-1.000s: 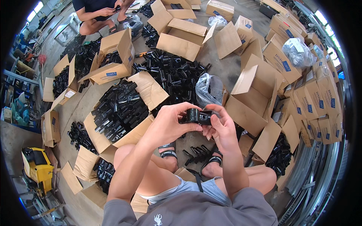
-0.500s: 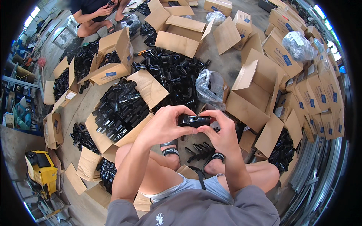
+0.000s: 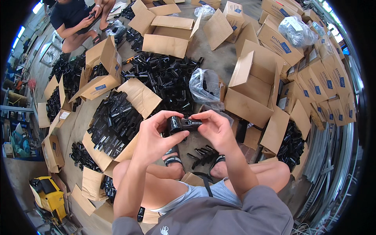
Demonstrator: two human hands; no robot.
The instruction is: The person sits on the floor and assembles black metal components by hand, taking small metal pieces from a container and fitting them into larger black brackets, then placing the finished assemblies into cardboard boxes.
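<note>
Between my two hands, above my crossed legs, is a glossy black tubular part [image 3: 175,125] with a wide cylinder at its left end and a narrower stem to the right. My left hand [image 3: 156,135] grips the wide cylinder between thumb and fingers. At the other end, my right hand [image 3: 215,130] pinches the stem with its fingertips. Several smaller black parts [image 3: 203,156] lie in a row on the floor between my feet. Beyond my hands spreads a heap of similar black parts [image 3: 168,80], and a carton to the left holds a stack of black parts [image 3: 115,121].
An open carton [image 3: 247,105] stands to the right, beside a clear plastic bag [image 3: 203,87]. Closed cartons [image 3: 313,84] are stacked at far right, above long metal bars [image 3: 319,172]. A yellow machine [image 3: 50,197] sits at lower left. Another person [image 3: 76,23] crouches at upper left.
The black part has turned in my hands, so its wide cylinder now shows at the left. Both hands have moved a little left, and the view has shifted.
</note>
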